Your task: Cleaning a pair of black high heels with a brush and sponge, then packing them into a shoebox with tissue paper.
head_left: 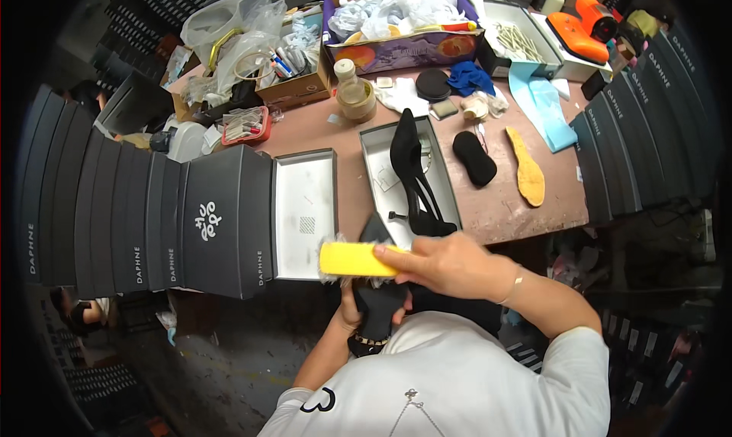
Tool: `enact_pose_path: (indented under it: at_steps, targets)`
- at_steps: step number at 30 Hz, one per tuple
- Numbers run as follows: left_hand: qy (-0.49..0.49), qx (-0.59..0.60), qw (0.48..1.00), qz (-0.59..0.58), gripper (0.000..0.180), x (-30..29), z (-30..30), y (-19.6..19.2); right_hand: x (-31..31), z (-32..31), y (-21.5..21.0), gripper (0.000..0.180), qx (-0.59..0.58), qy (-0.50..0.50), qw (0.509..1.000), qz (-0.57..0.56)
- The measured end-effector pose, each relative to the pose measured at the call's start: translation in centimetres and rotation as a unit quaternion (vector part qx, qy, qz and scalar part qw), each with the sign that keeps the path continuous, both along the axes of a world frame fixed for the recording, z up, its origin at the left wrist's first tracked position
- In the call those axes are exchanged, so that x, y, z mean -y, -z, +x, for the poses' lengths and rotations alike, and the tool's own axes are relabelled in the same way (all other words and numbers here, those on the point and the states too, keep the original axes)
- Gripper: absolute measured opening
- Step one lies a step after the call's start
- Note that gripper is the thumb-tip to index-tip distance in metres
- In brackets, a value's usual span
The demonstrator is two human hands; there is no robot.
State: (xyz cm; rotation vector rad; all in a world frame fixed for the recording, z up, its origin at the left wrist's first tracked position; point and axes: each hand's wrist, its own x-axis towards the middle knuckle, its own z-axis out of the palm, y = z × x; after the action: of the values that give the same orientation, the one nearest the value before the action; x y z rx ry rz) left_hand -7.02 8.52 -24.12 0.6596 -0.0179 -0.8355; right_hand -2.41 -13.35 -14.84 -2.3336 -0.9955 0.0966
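Observation:
In my right hand (pixel 455 268) is a yellow brush (pixel 352 260) with pale, fluffy bristles, held level over a black shoe (pixel 379 303). My left hand (pixel 349 309) wraps round this shoe from below, close to my body; a gold-coloured trim shows at its lower end. The brush covers the shoe's middle. Just beyond, a black high-heeled shoe (pixel 408 155) with a pointed toe lies on its side in an open shoebox (pixel 371 156), its back end over the box's near edge. Left of that box lies a shallow white-lined tray or lid (pixel 305 200).
Dark shoeboxes (pixel 221 216) line the left side, and more boxes (pixel 633 139) are stacked at the right. On the pink table (pixel 503 208) lie a black pad (pixel 474 159), a yellow insole (pixel 526 170) and a glass bottle (pixel 354 100). Cartons of plastic bags (pixel 404 48) fill the back.

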Motion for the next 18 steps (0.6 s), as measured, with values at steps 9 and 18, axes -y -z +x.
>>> enact_pose_path:
  at_steps: [9,18]
  targets:
    - [-0.052,-0.081,0.993,0.073,0.118,0.7,0.8,-1.4,2.1,-1.1,-2.1,0.044,-0.02,-0.036,0.996,-0.073]
    - [-0.056,-0.021,0.998,0.013,0.113,-0.4,0.4,1.2,5.6,-3.3,-0.3,0.044,0.005,0.006,0.999,-0.044]
